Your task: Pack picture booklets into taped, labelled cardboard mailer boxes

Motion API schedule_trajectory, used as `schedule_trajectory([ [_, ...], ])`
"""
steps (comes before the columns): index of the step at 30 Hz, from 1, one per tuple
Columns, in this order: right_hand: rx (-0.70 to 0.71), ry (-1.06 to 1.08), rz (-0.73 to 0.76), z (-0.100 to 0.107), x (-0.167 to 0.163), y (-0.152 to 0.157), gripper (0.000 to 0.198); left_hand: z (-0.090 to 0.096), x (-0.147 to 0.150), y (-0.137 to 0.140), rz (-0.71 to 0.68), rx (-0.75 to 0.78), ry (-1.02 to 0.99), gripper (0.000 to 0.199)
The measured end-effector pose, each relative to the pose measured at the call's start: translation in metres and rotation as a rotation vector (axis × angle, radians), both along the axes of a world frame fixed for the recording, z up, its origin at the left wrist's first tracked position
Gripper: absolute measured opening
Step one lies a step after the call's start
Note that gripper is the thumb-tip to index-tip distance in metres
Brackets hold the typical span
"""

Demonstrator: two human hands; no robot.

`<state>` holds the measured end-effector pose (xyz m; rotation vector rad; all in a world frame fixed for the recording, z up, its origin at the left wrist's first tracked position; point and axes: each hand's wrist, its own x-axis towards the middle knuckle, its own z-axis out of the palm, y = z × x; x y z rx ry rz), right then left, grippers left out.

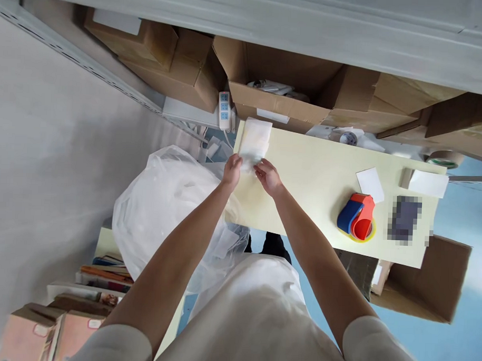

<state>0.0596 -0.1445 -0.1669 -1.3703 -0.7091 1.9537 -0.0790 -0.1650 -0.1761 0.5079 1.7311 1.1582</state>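
Between my two hands is a flat white packet (255, 140), held over the left end of the pale yellow table (308, 172). My left hand (232, 171) pinches its lower left corner. The lower right corner is gripped by the fingers of my right hand (267, 176). The packet looks thin and slightly see-through; what is inside it, I cannot make out. Just left of my left hand bulges a large translucent plastic bag (165, 199), beside the table's left end.
A red and blue tape dispenser (356, 216), a white card (370, 184) and a white box (426, 183) rest on the table's right half. Open cardboard boxes (283, 103) line the shelf behind. A power strip (224, 110) stands at the back left. Another carton (427, 282) sits lower right.
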Motion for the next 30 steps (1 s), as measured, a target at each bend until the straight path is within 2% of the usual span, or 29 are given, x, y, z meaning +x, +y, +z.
schedule_trajectory([
  [4, -0.012, 0.020, -0.016, 0.004, -0.001, 0.007, 0.051, 0.001, -0.006, 0.004, 0.005, -0.004, -0.028, 0.025],
  [7, -0.043, -0.023, -0.035, 0.015, 0.014, -0.006, 0.053, 0.007, -0.002, -0.012, -0.029, -0.020, 0.053, 0.030],
  [10, -0.054, -0.146, -0.022, 0.032, 0.041, -0.033, 0.050, 0.018, 0.009, -0.043, -0.111, -0.055, 0.101, 0.034],
  [15, -0.038, -0.399, 0.068, 0.062, 0.092, -0.094, 0.041, 0.045, 0.034, -0.108, -0.280, -0.066, 0.024, 0.027],
  [19, 0.039, -0.469, 0.176, 0.077, 0.124, -0.134, 0.038, 0.069, 0.046, -0.155, -0.374, 0.016, 0.003, 0.026],
  [22, 0.178, -0.465, 0.329, 0.080, 0.140, -0.148, 0.035, 0.092, 0.052, -0.186, -0.332, 0.063, 0.111, 0.024],
  [25, 0.284, -0.415, 0.540, 0.080, 0.150, -0.149, 0.037, 0.116, 0.062, -0.222, -0.241, 0.077, 0.283, 0.024],
  [30, 0.412, -0.383, 0.820, 0.077, 0.155, -0.150, 0.041, 0.137, 0.093, -0.305, -0.049, 0.015, 0.495, 0.027],
])
